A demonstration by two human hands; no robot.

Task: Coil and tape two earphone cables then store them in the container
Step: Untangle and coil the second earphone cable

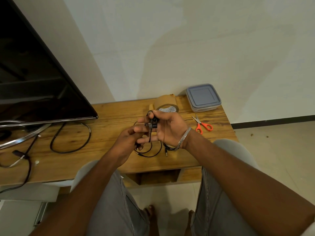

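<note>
Coiling step, first cable barely begun. Right grip [170, 128] pinches the earbuds [152, 124]. Left grip [129, 138] pinches the cable [149, 136] at 7 o'clock below them, with slack on the surface [110, 142]. Second cable [167, 148] lies at 5. Next move is likely winding loops, then tape [166, 103] at 12. Container [202, 97], lid on, sits at 1.

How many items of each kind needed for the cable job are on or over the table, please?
Earphone cables: 2
Brown tape roll: 1
Orange-handled scissors: 1
Lidded plastic container: 1
Total: 5
</note>
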